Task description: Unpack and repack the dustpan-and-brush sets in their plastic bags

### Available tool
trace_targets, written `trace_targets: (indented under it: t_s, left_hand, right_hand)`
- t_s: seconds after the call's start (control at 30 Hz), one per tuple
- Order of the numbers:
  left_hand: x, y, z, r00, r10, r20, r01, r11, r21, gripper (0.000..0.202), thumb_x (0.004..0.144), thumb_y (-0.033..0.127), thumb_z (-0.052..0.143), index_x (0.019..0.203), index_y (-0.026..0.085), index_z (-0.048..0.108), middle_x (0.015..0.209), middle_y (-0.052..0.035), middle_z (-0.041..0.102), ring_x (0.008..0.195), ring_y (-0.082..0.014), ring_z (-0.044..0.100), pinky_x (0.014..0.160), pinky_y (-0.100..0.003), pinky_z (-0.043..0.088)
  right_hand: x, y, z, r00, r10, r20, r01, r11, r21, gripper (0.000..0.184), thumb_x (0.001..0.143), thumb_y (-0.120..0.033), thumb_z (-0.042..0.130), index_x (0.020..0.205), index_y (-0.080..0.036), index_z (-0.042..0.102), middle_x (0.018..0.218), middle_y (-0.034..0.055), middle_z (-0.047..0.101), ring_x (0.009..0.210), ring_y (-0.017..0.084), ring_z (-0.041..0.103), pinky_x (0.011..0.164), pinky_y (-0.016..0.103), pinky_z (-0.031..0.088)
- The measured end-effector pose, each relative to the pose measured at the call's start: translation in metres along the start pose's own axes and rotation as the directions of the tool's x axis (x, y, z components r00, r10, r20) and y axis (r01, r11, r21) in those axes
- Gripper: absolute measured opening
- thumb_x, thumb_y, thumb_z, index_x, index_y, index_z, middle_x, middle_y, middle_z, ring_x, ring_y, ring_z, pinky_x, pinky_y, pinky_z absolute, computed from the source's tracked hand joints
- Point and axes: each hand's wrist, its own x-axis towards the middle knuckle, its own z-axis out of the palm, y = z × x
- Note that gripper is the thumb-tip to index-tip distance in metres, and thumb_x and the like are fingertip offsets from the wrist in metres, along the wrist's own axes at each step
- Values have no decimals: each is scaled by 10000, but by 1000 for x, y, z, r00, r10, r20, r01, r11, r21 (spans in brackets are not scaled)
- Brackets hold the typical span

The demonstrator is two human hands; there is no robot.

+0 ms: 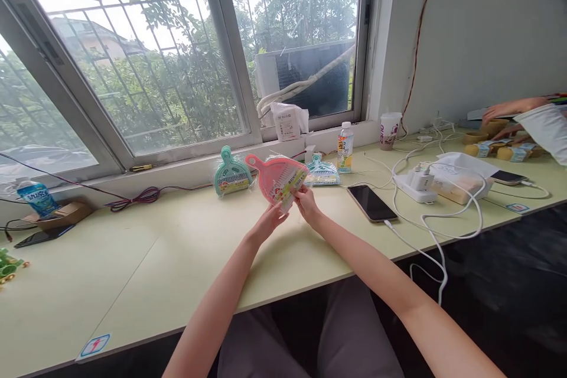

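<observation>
Above the middle of the table I hold a pink dustpan and brush set in clear wrapping, tilted with its handle to the upper left. My left hand grips its lower edge, fingers partly behind it. My right hand is closed on the lower right side, over the printed label. Behind it, a green dustpan and brush set leans upright by the window wall. A blue-green dustpan and brush set in wrapping lies just right of the pink one, partly hidden by it.
A bottle and a cup stand by the wall. On the right are a charging phone, a white power strip and looping cables. A co-worker's hand is at the far right. A blue-labelled bottle stands left.
</observation>
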Motion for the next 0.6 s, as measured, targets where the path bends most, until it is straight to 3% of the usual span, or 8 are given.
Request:
trace_targets:
  t_s: [0.1, 0.23, 0.4, 0.6]
  left_hand:
    - [1, 3, 2, 994, 91, -67, -90, 996, 19, 578, 834, 385, 650, 1375, 326, 453, 1410, -48, 512, 1324, -242, 439, 1037, -400, 399]
    - [3, 9, -4, 934, 302, -190, -297, 953, 52, 740, 763, 369, 718, 1420, 294, 383, 1418, -62, 504, 1325, -265, 433, 1024, -390, 410]
    - [-2, 11, -6, 953, 217, -212, -180, 967, 179, 729, 750, 407, 718, 1398, 319, 396, 1362, -64, 549, 1248, -283, 504, 928, -407, 475]
    - [-5, 12, -1, 949, 247, -195, -183, 938, 295, 670, 769, 482, 685, 1361, 305, 423, 1349, -90, 557, 1215, -297, 534, 908, -433, 490]
  right_hand:
    - [-1, -2, 1, 1000, -19, 19, 19, 1000, 6, 362, 549, -251, 831, 854, -189, 646, 923, 35, 719, 938, 216, 658, 861, 362, 542]
    - [-2, 3, 3, 997, 37, 61, -36, 999, -24, 378, 537, -234, 838, 864, -188, 653, 923, 38, 717, 925, 219, 660, 855, 373, 547]
    - [-2, 5, 1, 995, 76, 70, -72, 996, -50, 388, 523, -224, 855, 855, -190, 657, 950, 50, 717, 937, 230, 658, 856, 379, 549]
    - [-1, 1, 2, 997, 39, 71, -37, 999, -32, 442, 497, -284, 878, 868, -186, 659, 963, 60, 722, 953, 244, 658, 857, 387, 543]
